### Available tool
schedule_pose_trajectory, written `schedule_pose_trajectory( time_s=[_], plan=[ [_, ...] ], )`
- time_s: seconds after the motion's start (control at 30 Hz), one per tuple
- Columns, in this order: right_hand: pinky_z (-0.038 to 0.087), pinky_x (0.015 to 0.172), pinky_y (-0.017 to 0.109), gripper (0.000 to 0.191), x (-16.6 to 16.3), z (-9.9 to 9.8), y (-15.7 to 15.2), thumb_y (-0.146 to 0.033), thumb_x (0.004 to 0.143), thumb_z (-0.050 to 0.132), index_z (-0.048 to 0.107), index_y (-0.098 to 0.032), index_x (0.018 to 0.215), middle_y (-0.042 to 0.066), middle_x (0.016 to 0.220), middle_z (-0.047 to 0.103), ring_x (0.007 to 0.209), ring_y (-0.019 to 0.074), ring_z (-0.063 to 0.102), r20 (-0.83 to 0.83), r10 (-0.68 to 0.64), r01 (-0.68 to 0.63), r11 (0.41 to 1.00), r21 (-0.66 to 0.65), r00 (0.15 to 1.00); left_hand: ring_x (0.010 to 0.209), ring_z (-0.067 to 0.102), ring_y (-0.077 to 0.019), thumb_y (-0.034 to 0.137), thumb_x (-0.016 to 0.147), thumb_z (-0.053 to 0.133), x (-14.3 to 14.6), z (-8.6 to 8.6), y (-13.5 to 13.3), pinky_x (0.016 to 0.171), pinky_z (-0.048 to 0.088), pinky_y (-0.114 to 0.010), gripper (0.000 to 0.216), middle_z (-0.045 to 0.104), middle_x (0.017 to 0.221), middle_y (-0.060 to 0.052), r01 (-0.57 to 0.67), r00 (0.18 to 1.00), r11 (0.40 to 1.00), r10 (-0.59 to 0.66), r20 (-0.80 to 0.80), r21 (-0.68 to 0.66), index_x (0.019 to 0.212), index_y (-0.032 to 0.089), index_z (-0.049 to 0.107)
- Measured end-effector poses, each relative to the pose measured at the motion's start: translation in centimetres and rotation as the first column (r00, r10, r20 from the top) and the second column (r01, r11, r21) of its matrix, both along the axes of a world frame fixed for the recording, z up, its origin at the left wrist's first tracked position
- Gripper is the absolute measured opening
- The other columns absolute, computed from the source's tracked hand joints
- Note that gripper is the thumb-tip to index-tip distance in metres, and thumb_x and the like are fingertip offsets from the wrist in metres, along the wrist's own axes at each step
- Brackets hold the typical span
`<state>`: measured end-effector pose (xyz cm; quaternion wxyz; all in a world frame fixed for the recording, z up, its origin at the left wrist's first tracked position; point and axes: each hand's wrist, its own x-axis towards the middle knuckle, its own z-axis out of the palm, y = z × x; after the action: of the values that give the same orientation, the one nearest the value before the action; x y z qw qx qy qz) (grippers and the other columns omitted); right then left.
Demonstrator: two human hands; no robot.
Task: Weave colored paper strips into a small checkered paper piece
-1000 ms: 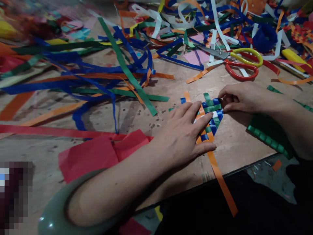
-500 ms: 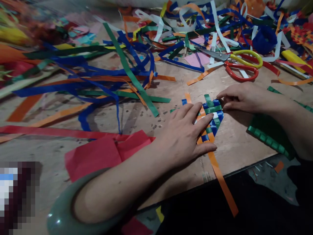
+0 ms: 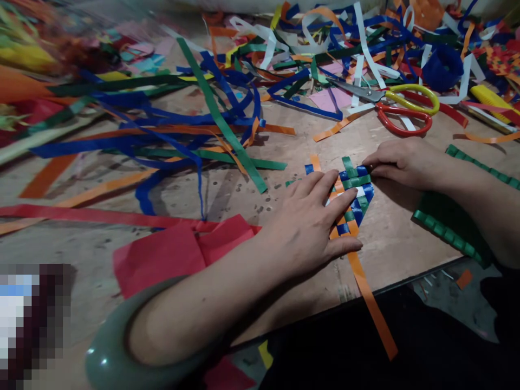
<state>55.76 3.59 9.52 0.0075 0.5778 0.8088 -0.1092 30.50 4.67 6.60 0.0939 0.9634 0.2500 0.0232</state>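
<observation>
A small woven piece of blue, green, orange and white strips (image 3: pixel 361 183) lies on the wooden table. My left hand (image 3: pixel 303 219) rests flat across its left part with fingers spread, hiding much of the weave. At the upper right corner, my right hand (image 3: pixel 400 160) has thumb and forefinger pinched together on the edge of the weave. From the lower end a long orange strip (image 3: pixel 371 300) runs out past the table edge. Short orange and green ends poke out at the top.
Scissors with yellow and red handles (image 3: pixel 406 105) lie behind the right hand. Loose strips (image 3: pixel 227 127) crowd the left and back. Red paper (image 3: pixel 162 257) lies by my left forearm, and a green ridged woven piece (image 3: pixel 447 235) under my right. The table edge (image 3: pixel 396 284) runs close in front.
The whole view has moved a little, so everything sits slightly farther right. Both hands keep the same pose on the weave.
</observation>
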Motion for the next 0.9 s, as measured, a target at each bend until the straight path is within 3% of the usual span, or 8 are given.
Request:
schedule_pose_trajectory(
  time_s=[0.23, 0.43, 0.77, 0.9],
  plan=[
    [0.051, 0.082, 0.032, 0.037, -0.8, -0.1, 0.0, -0.029, 0.101, 0.049, 0.08, -0.022, 0.12, 0.008, 0.108, 0.079, 0.102, 0.0236, 0.072, 0.026, -0.036, 0.035, 0.999, 0.029, 0.999, 0.147, 0.041, -0.047, 0.075, 0.086, 0.066, 0.6, 1.4, 0.0, 0.118, 0.038, -0.066, 0.087, 0.041, 0.164, -0.023, -0.015, 0.996, 0.996, 0.008, -0.084, -0.084, 0.154, 0.021, 0.054],
    [0.051, 0.08, 0.033, 0.036, 0.0, -0.6, 0.1, -0.03, 0.1, 0.05, 0.08, -0.023, 0.117, 0.008, 0.105, 0.08, 0.098, 0.0232, 0.072, 0.012, 0.015, -0.016, 0.997, 0.077, 1.0, 0.147, 0.042, -0.0438, 0.075, 0.087, 0.064, 0.4, 0.9, 0.0, 0.118, 0.04, -0.061, 0.085, 0.042, 0.164, -0.021, -0.01, 0.998, 0.998, 0.006, -0.068, -0.055, 0.154, 0.023, 0.054],
    [0.051, 0.078, 0.033, 0.035, 0.2, -0.3, 0.0, -0.034, 0.1, 0.049, 0.081, -0.025, 0.111, 0.007, 0.103, 0.08, 0.097, 0.0239, 0.072, 0.06, -0.023, 0.018, 0.997, 0.075, 0.998, 0.148, 0.041, -0.0427, 0.075, 0.088, 0.061, 0.5, 1.0, 0.0, 0.119, 0.038, -0.059, 0.085, 0.041, 0.165, -0.021, 0.001, 0.996, 0.999, -0.006, -0.092, -0.048, 0.155, 0.023, 0.052],
    [0.05, 0.076, 0.033, 0.037, 0.1, -0.4, 0.0, -0.033, 0.1, 0.047, 0.08, -0.025, 0.113, 0.007, 0.102, 0.08, 0.097, 0.0241, 0.072, 0.07, -0.026, 0.02, 0.997, 0.078, 0.997, 0.147, 0.042, -0.0412, 0.077, 0.087, 0.061, 0.4, 0.7, -0.1, 0.118, 0.038, -0.057, 0.084, 0.044, 0.164, -0.019, 0.001, 1.0, 1.0, -0.001, -0.031, -0.017, 0.153, 0.026, 0.054]
  ],
)
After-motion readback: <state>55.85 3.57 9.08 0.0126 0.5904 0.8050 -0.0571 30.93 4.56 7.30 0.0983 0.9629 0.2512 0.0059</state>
